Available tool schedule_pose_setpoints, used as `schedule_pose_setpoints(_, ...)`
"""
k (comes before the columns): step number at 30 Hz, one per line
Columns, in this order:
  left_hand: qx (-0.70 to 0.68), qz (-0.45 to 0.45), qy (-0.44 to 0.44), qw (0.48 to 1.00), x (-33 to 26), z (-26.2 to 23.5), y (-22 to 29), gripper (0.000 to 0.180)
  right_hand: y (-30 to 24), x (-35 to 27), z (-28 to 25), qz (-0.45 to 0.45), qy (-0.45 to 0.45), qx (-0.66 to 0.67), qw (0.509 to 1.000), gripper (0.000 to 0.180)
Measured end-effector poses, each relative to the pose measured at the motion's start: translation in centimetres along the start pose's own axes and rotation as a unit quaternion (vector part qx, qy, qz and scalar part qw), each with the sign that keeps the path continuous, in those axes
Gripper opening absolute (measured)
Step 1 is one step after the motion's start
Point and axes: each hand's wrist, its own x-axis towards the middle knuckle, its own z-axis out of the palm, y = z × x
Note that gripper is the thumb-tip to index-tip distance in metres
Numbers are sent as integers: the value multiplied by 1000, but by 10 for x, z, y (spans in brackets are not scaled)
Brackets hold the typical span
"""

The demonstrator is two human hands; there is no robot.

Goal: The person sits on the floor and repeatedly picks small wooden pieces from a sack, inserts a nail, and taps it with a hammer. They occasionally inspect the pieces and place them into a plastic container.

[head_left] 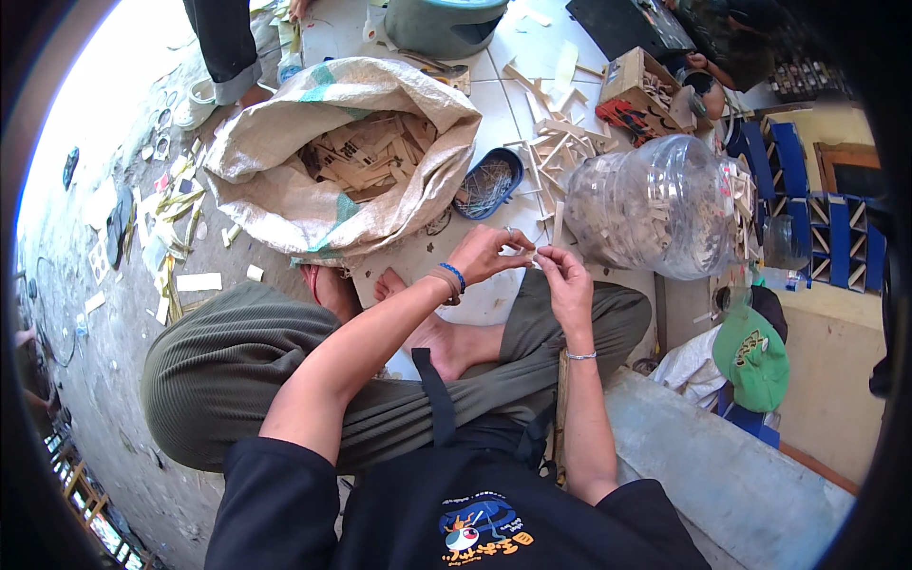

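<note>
My left hand [484, 255], with a blue bracelet and brown bands at its wrist, is closed in a pinch. Facing it, my right hand [568, 285] pinches too, a silvery bracelet on its wrist. Between the fingertips is a small pale piece [531, 255], wood-like, partly covered by the fingers. Just beyond the hands a blue oval dish [519, 163] holds thin wire-like bits. To its left stands an open woven sack [245, 204] full of thin wooden pieces. On the right a large clear plastic jar [655, 180] lies on its side with wooden pieces in it.
Loose pale wooden strips [549, 157] lie heaped on the white tiles. Behind them stand a cardboard box [624, 78] and a dark green tub [446, 27]. A green cap [750, 359] hangs at the right. Other people sit or stand at the far edge.
</note>
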Motion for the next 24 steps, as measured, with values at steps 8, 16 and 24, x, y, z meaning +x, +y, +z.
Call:
schedule_pose_setpoints(8, 28, 0, 11, 1000, -1, 1, 2, 34, -13, -11, 12, -45, 52, -96, 993, 19)
schedule_pose_setpoints(16, 21, 2, 4, 1000, -1, -2, 2, 32, -16, -14, 18, -39, 64, -139, 987, 19)
schedule_pose_setpoints(24, 8, 6, 2, 1000, 1, -3, 4, 33, -12, -13, 17, -162, 81, -255, 950, 17)
